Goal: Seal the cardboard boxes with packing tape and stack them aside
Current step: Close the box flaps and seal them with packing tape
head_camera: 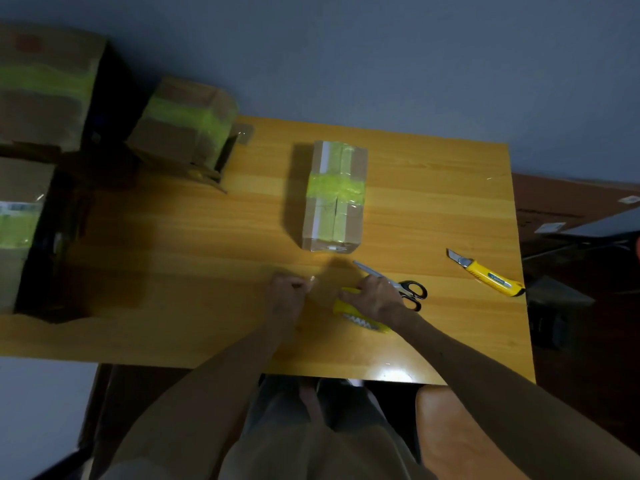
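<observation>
Right hand [377, 299] grips the yellow packing tape roll [346, 306]; left hand [285, 296] pinches its free end [312, 279]. Beyond my hands: brown cardboard box [334, 195], taped shut, contents hidden.

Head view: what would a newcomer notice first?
The cardboard box banded in bright yellow-green tape stands out mid-table. Nearer the person, the right hand holds a yellow tape roll while the left hand pinches the tape end. Scissors and a yellow utility knife lie to the right.
</observation>
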